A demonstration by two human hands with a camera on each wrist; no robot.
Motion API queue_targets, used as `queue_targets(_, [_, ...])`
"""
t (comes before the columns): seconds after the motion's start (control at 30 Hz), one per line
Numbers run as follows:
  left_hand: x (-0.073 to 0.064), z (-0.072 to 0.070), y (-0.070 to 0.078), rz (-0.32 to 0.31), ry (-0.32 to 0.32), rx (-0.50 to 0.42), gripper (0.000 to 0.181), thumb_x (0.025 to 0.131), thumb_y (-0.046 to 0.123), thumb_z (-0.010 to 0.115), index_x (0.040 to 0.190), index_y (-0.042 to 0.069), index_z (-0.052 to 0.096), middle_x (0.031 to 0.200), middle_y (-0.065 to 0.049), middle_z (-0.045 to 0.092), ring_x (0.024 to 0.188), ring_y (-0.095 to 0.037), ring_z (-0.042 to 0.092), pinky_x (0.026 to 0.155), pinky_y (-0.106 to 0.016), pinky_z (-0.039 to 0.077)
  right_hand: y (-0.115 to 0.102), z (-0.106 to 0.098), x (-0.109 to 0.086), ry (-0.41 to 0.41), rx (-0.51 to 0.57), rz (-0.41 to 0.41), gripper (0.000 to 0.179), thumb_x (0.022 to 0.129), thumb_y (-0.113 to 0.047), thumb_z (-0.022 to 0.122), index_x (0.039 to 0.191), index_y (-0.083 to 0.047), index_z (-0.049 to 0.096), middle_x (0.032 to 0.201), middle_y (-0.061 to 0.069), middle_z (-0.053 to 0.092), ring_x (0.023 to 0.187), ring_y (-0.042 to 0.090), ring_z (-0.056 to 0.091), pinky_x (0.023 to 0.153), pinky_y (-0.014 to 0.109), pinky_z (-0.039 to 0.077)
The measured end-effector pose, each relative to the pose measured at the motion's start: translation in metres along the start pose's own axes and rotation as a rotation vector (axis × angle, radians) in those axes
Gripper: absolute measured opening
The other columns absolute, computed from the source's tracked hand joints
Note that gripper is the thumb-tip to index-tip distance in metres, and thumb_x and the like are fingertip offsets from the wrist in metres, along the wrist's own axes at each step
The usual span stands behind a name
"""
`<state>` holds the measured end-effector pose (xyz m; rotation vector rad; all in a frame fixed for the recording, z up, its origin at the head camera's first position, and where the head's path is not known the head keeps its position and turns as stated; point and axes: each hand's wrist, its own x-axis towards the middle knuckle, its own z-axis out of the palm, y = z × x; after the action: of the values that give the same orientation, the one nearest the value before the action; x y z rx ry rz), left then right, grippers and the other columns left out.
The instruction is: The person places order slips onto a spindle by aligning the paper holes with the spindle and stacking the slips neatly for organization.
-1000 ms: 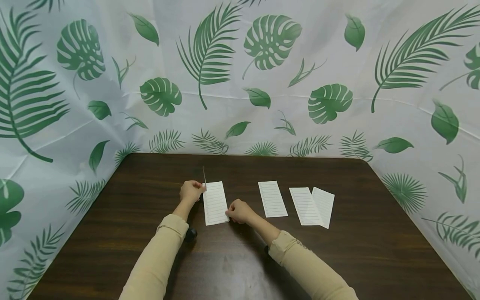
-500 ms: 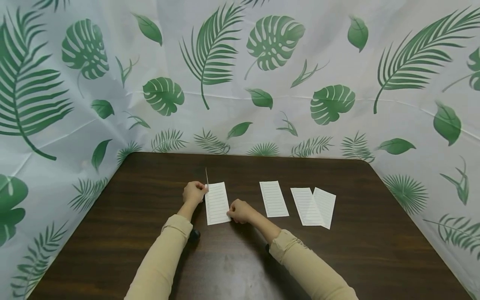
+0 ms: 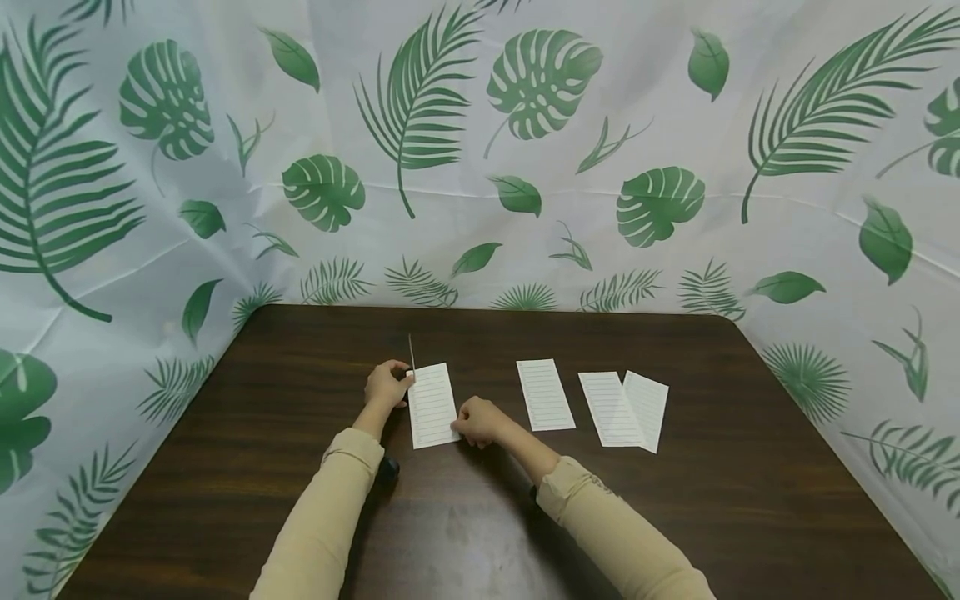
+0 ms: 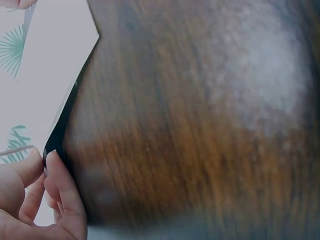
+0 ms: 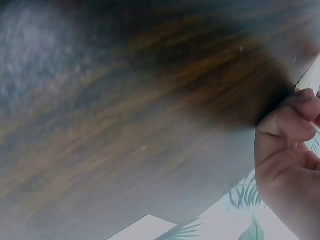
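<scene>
A small stack of white lined paper sheets [image 3: 432, 406] lies flat on the left part of the dark table. At its upper left corner my left hand [image 3: 387, 384] pinches the paper's edge between thumb and finger, also seen on the hand [image 4: 47, 200] in the left wrist view. A thin stick-like thing [image 3: 411, 352] rises from beside those fingertips; its kind is too thin to tell. My right hand [image 3: 480, 422] has curled fingers and pinches the lower right corner of the same stack. In the right wrist view the right hand [image 5: 287, 150] hides most of that corner.
Right of the stack lies a single lined sheet [image 3: 546, 395]. Farther right, another lined sheet [image 3: 609, 409] overlaps a tilted one [image 3: 649, 408]. The dark wooden table [image 3: 720, 517] reaches back to a leaf-patterned curtain [image 3: 450, 167].
The hands keep their places at the stack's corners. Everything in the head view shifts slightly and together; the loose sheets lie as before.
</scene>
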<state>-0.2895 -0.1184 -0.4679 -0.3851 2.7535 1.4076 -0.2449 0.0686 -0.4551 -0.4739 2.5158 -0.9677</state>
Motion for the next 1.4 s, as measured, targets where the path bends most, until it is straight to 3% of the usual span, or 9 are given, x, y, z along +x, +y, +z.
queue_targets(0.3, [-0.001, -0.007, -0.001, -0.021, -0.081, -0.030, 0.027, 0.089, 0.015, 0.064, 0.113, 0.003, 0.060, 0.125, -0.027, 0.053, 0.047, -0.007, 0.048, 0.046, -0.018, 0.052, 0.003, -0.004, 0.003, -0.033, 0.050, 0.006, 0.033, 0.093, -0.014, 0.056, 0.063, 0.000, 0.059, 0.046, -0.001, 0.049, 0.037, 0.009, 0.044, 0.036, 0.017, 0.034])
queue_targets(0.67, [-0.002, -0.009, -0.002, -0.027, -0.097, -0.025, 0.027, 0.090, 0.016, 0.063, 0.113, 0.003, 0.059, 0.125, -0.027, 0.052, 0.051, -0.007, 0.049, 0.050, -0.019, 0.054, 0.006, -0.009, 0.004, -0.064, 0.153, 0.047, 0.032, 0.095, -0.019, 0.053, 0.076, 0.004, 0.063, 0.050, -0.002, 0.051, 0.040, 0.008, 0.045, 0.038, 0.016, 0.036])
queue_targets(0.9, [-0.002, -0.009, -0.004, -0.011, -0.100, -0.015, 0.028, 0.090, 0.016, 0.063, 0.114, 0.003, 0.059, 0.124, -0.027, 0.052, 0.053, -0.009, 0.049, 0.050, -0.019, 0.053, 0.011, -0.016, 0.001, -0.070, 0.133, -0.024, 0.028, 0.096, -0.016, 0.052, 0.082, 0.005, 0.063, 0.053, 0.001, 0.055, 0.041, 0.008, 0.047, 0.038, 0.016, 0.037])
queue_targets(1.13, [-0.002, -0.007, -0.006, -0.004, -0.092, -0.018, 0.028, 0.090, 0.015, 0.063, 0.114, 0.003, 0.059, 0.126, -0.026, 0.051, 0.054, -0.010, 0.049, 0.050, -0.020, 0.054, 0.018, -0.027, -0.003, -0.089, 0.123, -0.089, 0.025, 0.095, -0.016, 0.052, 0.088, 0.006, 0.063, 0.063, 0.014, 0.064, 0.047, 0.008, 0.052, 0.043, 0.018, 0.043])
queue_targets(1.4, [0.000, -0.004, -0.008, 0.007, -0.086, 0.001, 0.027, 0.089, 0.017, 0.064, 0.112, 0.004, 0.059, 0.120, -0.024, 0.055, 0.054, -0.009, 0.049, 0.049, -0.018, 0.052, 0.029, -0.037, -0.009, -0.083, 0.180, -0.137, 0.025, 0.096, -0.015, 0.052, 0.100, 0.008, 0.061, 0.073, 0.018, 0.065, 0.055, 0.010, 0.057, 0.050, 0.022, 0.050])
